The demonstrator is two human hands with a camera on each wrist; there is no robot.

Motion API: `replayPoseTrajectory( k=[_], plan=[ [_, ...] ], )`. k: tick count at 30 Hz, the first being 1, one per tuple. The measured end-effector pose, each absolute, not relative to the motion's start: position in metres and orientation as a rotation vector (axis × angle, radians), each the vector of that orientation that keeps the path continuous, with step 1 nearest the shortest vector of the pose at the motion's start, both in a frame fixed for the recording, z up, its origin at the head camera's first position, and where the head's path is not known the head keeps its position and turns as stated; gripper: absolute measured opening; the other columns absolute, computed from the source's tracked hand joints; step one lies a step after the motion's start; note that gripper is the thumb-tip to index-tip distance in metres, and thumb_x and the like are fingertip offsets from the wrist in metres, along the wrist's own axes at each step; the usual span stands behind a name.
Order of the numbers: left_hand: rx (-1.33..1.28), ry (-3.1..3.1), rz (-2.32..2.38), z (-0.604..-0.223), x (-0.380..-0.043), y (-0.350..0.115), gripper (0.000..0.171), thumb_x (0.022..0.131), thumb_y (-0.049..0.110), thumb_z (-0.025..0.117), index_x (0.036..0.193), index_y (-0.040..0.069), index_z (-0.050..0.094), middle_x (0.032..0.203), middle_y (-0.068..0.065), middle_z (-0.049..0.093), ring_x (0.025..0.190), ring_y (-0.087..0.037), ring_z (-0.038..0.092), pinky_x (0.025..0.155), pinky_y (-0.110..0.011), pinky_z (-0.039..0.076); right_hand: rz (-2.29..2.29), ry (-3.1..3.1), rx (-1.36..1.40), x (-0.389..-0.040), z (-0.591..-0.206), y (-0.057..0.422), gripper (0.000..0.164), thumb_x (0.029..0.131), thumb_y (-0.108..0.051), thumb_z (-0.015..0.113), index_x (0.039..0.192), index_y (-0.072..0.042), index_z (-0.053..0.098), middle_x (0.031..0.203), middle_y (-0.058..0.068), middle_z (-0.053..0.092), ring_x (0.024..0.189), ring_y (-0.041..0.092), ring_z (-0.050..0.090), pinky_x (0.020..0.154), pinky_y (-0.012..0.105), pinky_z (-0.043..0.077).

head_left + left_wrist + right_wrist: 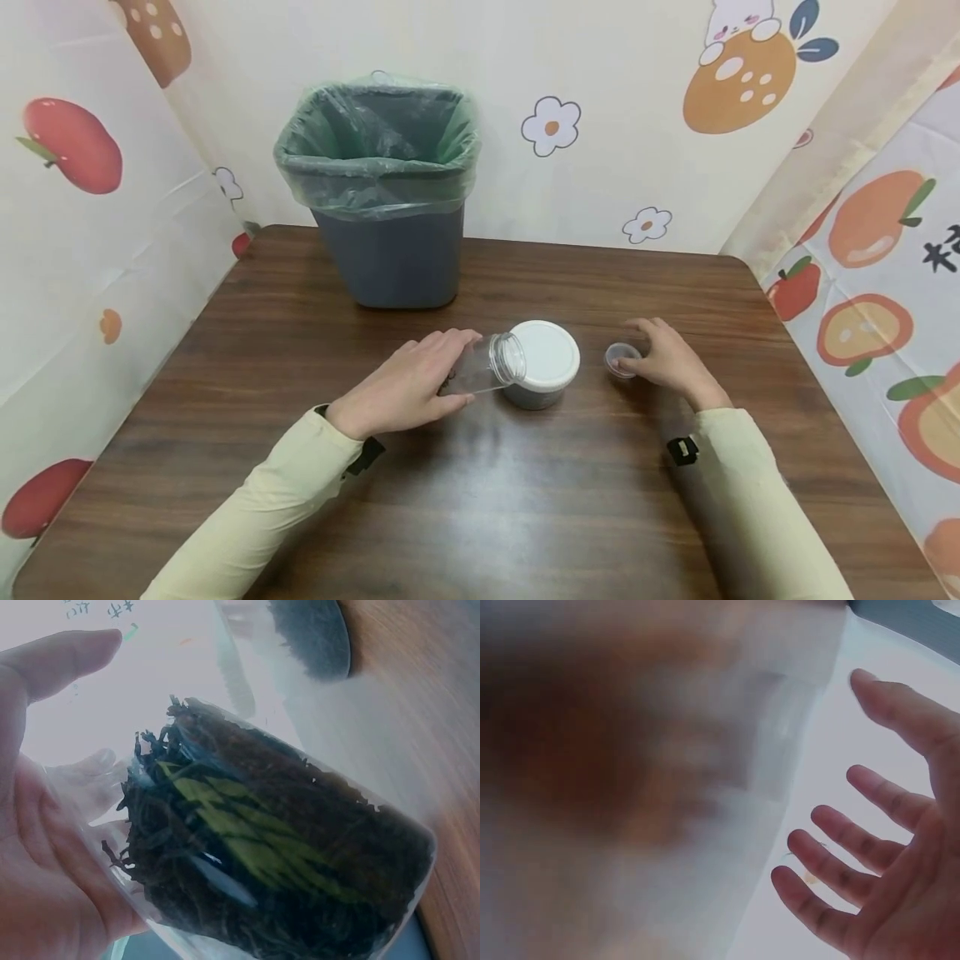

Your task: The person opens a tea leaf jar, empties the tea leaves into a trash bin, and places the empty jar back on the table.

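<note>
My left hand (412,379) grips a clear jar (480,367), tipped on its side with its uncovered mouth toward the right. Dark, dried, twisted shreds (247,847) fill the closed end of that jar, as the left wrist view shows. Right by its mouth stands a second jar with a white lid (543,350) and dark contents. On the table to the right lies a small clear round lid (621,360). My right hand (667,358) is over the right edge of it, and in the right wrist view its fingers (832,870) are spread and hold nothing.
A dark grey bin (397,258) lined with a green plastic bag (382,187) stands at the back left of the brown wooden table (480,508). Walls covered in fruit-print cloth (600,75) enclose the back and both sides.
</note>
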State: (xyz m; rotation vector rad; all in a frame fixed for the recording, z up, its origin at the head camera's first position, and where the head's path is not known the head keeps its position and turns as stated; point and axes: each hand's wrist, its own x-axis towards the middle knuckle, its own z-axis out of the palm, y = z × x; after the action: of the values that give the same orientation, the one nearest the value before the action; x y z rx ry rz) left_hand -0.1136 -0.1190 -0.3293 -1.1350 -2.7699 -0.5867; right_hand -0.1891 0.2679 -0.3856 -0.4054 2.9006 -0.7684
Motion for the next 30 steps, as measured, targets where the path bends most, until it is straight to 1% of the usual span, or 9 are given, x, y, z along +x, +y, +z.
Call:
replayPoseTrajectory(
  k=[2, 6, 12, 14, 17, 23, 27, 30],
  plan=[
    [-1.126, -2.766, -0.588, -0.329, -0.114, -0.121, 0.064, 0.082, 0.031, 0.074, 0.133, 0.007, 0.042, 0.107, 0.002, 0.052, 0.088, -0.013, 0.048, 0.069, -0.033, 0.044, -0.784, 2.916, -0.420, -0.193, -0.375, 0.266, 0.069, 0.083, -0.032, 0.074, 0.133, 0.006, 0.046, 0.131, 0.030, 0.044, 0.118, 0.045, 0.043, 0.095, 0.059, 0.034],
    [-1.099, -2.774, -0.598, -0.326, -0.114, -0.125, 0.065, 0.082, 0.030, 0.074, 0.133, 0.006, 0.042, 0.113, -0.001, 0.054, 0.093, -0.014, 0.050, 0.073, -0.035, 0.046, -0.846, 2.949, -0.419, -0.201, -0.351, 0.257, 0.066, 0.089, -0.038, 0.067, 0.135, 0.004, 0.045, 0.136, 0.027, 0.044, 0.124, 0.044, 0.040, 0.099, 0.058, 0.031],
    [-1.067, -2.748, -0.642, -0.320, -0.118, -0.135, 0.065, 0.081, 0.027, 0.076, 0.132, 0.004, 0.043, 0.114, -0.005, 0.055, 0.094, -0.017, 0.052, 0.076, -0.037, 0.047, -1.056, 3.014, -0.485, -0.217, -0.321, 0.229, 0.048, 0.096, -0.030, 0.056, 0.131, 0.001, 0.049, 0.127, 0.024, 0.053, 0.117, 0.040, 0.049, 0.098, 0.053, 0.037],
    [-1.050, -2.748, -0.655, -0.318, -0.119, -0.139, 0.064, 0.082, 0.027, 0.076, 0.132, 0.005, 0.042, 0.114, -0.006, 0.055, 0.094, -0.017, 0.052, 0.076, -0.038, 0.047, -1.136, 3.009, -0.486, -0.222, -0.313, 0.217, 0.045, 0.097, -0.030, 0.055, 0.131, 0.000, 0.050, 0.125, 0.023, 0.055, 0.115, 0.038, 0.052, 0.097, 0.051, 0.039],
    [-1.012, -2.759, -0.665, -0.313, -0.120, -0.147, 0.065, 0.083, 0.028, 0.074, 0.134, 0.007, 0.041, 0.117, -0.006, 0.054, 0.096, -0.018, 0.052, 0.077, -0.039, 0.047, -1.235, 2.963, -0.465, -0.228, -0.300, 0.197, 0.047, 0.098, -0.034, 0.051, 0.134, -0.005, 0.048, 0.128, 0.019, 0.055, 0.117, 0.036, 0.052, 0.098, 0.049, 0.039],
    [-0.911, -2.785, -0.683, -0.300, -0.122, -0.164, 0.066, 0.083, 0.029, 0.074, 0.135, 0.007, 0.040, 0.118, -0.007, 0.053, 0.098, -0.020, 0.052, 0.078, -0.042, 0.047, -1.370, 2.878, -0.425, -0.240, -0.273, 0.156, 0.051, 0.099, -0.041, 0.045, 0.141, -0.012, 0.043, 0.134, 0.012, 0.051, 0.124, 0.026, 0.047, 0.101, 0.042, 0.037],
    [-0.854, -2.791, -0.678, -0.293, -0.122, -0.174, 0.065, 0.082, 0.028, 0.074, 0.134, 0.009, 0.040, 0.113, -0.006, 0.053, 0.097, -0.019, 0.051, 0.078, -0.042, 0.047, -1.418, 2.858, -0.410, -0.253, -0.258, 0.133, 0.050, 0.100, -0.038, 0.043, 0.141, -0.011, 0.042, 0.137, 0.012, 0.049, 0.127, 0.025, 0.045, 0.101, 0.041, 0.037],
    [-0.818, -2.788, -0.676, -0.290, -0.123, -0.181, 0.064, 0.082, 0.028, 0.074, 0.134, 0.010, 0.041, 0.111, -0.004, 0.053, 0.096, -0.018, 0.050, 0.078, -0.041, 0.046, -1.462, 2.837, -0.399, -0.263, -0.248, 0.115, 0.048, 0.100, -0.034, 0.042, 0.140, -0.008, 0.043, 0.135, 0.012, 0.051, 0.124, 0.023, 0.048, 0.101, 0.038, 0.037]
  ],
)
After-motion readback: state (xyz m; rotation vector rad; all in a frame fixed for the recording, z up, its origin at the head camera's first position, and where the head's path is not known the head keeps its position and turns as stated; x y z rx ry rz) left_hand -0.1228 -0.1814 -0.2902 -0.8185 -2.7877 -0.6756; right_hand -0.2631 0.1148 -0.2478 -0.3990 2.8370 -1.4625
